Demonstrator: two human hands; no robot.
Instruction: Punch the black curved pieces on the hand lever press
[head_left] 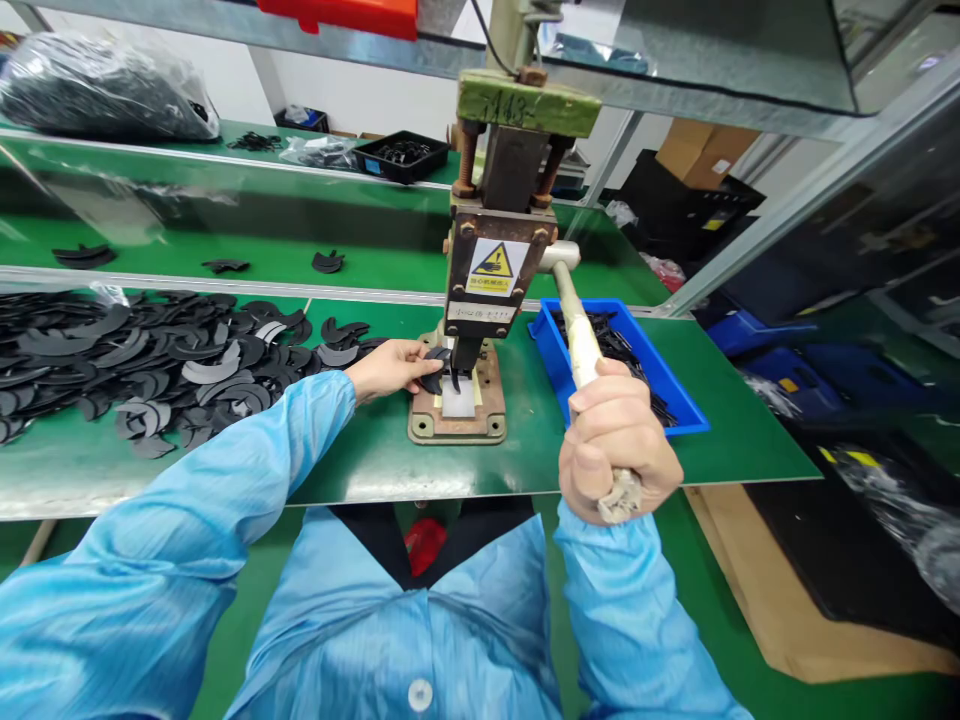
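Black curved piece (433,378) at the press (491,225) is best kept flat and steady, I judge, with fingertips clear of the press and the lever (579,335) worked evenly. The piece lies at the tips of the left grip (390,368), pinched between thumb and fingers. The right grip (619,440) is wrapped round the lever; a heap of similar pieces (214,370) lies left of the left grip.

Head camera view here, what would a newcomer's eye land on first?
Probably the press in the middle, with a yellow warning sign on its front and its lever gripped by the right hand. Next, the big heap of black curved pieces on the green bench to the left, and the bright blue bin to the press's right. The left hand holds a black piece at the press.
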